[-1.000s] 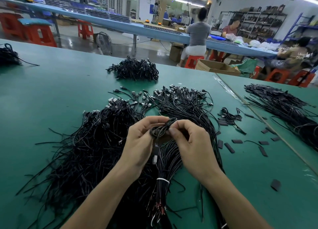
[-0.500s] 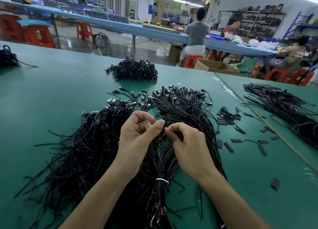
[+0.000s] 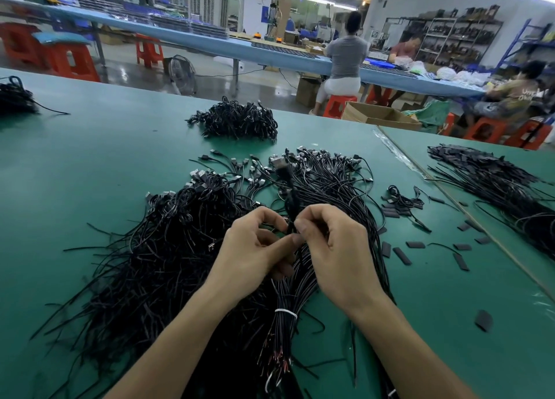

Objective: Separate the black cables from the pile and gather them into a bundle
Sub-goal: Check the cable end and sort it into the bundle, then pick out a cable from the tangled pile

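Note:
A big loose pile of black cables with metal plug ends spreads over the green table. Right of it lies a fanned bundle of black cables, tied near me with a white band. Above that bundle, my left hand and my right hand meet. Both pinch a few black cables that rise blurred between the fingertips. The lower part of these cables is hidden behind my fingers.
A finished heap of coiled black cables sits farther back, another heap at the far left edge. Short black sleeves lie scattered to the right. A second cable pile lies on the adjoining table. People sit at a blue bench behind.
The small coil held between my hands a second ago is gone from view; now both hands pinch a few cables that stand upright, and the hands sit slightly closer together.

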Motion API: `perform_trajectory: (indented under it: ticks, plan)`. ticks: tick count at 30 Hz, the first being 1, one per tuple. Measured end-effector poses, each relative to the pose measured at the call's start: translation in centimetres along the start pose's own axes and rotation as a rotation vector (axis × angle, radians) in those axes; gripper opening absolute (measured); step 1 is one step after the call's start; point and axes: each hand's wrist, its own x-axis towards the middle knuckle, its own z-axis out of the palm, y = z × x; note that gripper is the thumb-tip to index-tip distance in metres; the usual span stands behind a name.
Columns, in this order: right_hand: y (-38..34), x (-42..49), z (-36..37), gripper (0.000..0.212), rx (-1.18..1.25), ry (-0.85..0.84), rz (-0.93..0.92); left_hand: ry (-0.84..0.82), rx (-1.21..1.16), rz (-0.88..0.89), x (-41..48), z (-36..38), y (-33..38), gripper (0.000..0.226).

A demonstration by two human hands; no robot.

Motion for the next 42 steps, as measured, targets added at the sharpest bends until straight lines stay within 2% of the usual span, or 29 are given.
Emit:
perform_trajectory:
  ticks: [2, 5, 8, 10, 13, 16, 17, 20, 22, 25, 26, 29, 31, 33, 36, 39, 42]
  plan:
    - [-0.1, -0.3, 0.5, 0.017, 0.054, -0.022, 0.012, 0.038, -0.054, -0.004, 0.1, 0.0, 0.0, 0.038]
    - [-0.2, -0.4, 0.8, 0.012, 0.084, -0.051, 0.015, 0.079, -0.153, 0.005, 0.3, -0.4, 0.1, 0.016]
    - [0.0, -0.5, 0.8, 0.015, 0.066, -0.038, 0.018, 0.106, -0.403, -0.096, 0.4, -0.7, 0.8, 0.021]
    - [0.0, -0.7, 0.8, 0.016, 0.069, -0.051, 0.027, 0.066, -0.469, -0.129, 0.4, -0.8, 1.1, 0.015]
    - [0.3, -0.7, 0.8, 0.015, 0.083, -0.096, 0.064, 0.044, -0.306, -0.039, 0.3, -0.8, 1.1, 0.038]
    - [0.7, -0.6, 0.6, 0.02, 0.098, -0.125, 0.089, 0.046, -0.232, 0.033, 0.1, -0.8, 0.8, 0.033]
    - [0.8, -0.5, 0.6, 0.021, 0.094, -0.135, 0.1, 0.024, -0.223, 0.033, 0.0, -0.9, 0.9, 0.03]
    - [1.2, -0.3, 0.4, 0.024, 0.11, -0.127, 0.144, -0.03, -0.154, 0.024, 0.0, -0.9, 0.8, 0.039]
    - [1.5, 0.0, 0.2, 0.018, 0.135, -0.093, 0.17, -0.013, -0.115, 0.02, 0.1, -1.0, 0.9, 0.032]
    - [1.9, 0.3, 0.1, 0.014, 0.169, -0.048, 0.188, 0.004, -0.017, -0.052, 0.2, -1.4, 0.7, 0.053]
    - [1.9, 0.3, 0.2, 0.013, 0.18, -0.04, 0.186, -0.015, 0.024, -0.103, 0.2, -1.7, 0.7, 0.053]
    - [1.9, 0.5, 0.8, 0.012, 0.213, -0.024, 0.185, -0.187, 0.059, -0.231, 0.2, -2.2, 1.0, 0.028]
    - [2.2, 0.7, 1.4, 0.01, 0.255, -0.032, 0.207, -0.22, 0.052, -0.241, 0.4, -2.3, 0.6, 0.017]
    - [3.1, 0.9, 1.9, 0.005, 0.25, -0.085, 0.24, -0.122, 0.067, -0.214, 0.8, -2.7, 0.0, 0.011]
    - [5.7, 1.1, 1.8, 0.012, 0.127, -0.181, 0.395, 0.2, 0.132, -0.094, 1.8, -4.4, -0.8, 0.003]
    - [8.8, 1.5, 1.2, 0.022, -0.112, -0.095, 0.504, 0.474, 0.249, 0.033, 3.2, -7.0, -1.7, 0.008]
    - [11.0, 2.1, 1.1, 0.031, -0.237, -0.082, 0.564, 0.666, 0.419, 0.069, 4.8, -9.2, -2.2, 0.013]
